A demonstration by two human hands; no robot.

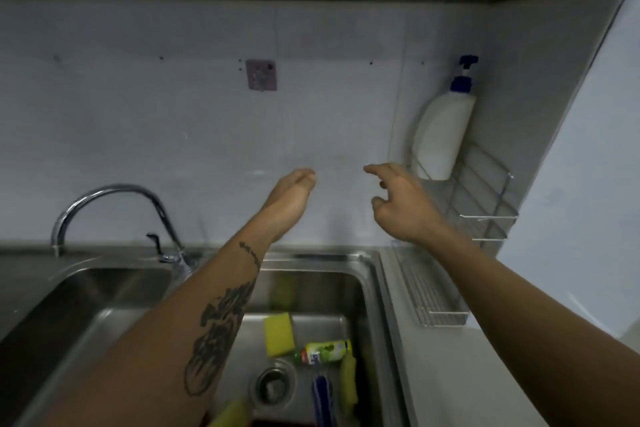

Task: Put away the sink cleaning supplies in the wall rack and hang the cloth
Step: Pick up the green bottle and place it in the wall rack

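Sponge (279, 333) lies in sink (367, 274); hands (403, 205) empty.

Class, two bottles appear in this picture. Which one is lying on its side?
The small green-labelled bottle in the sink basin lies on its side beside the yellow sponge. The white pump bottle stands in the wall rack.

White pump bottle (441, 135) with blue top — yellow sponge (278, 334), green-labelled bottle (323, 352), silver sink (374, 291) — pale grey wall (173, 121).
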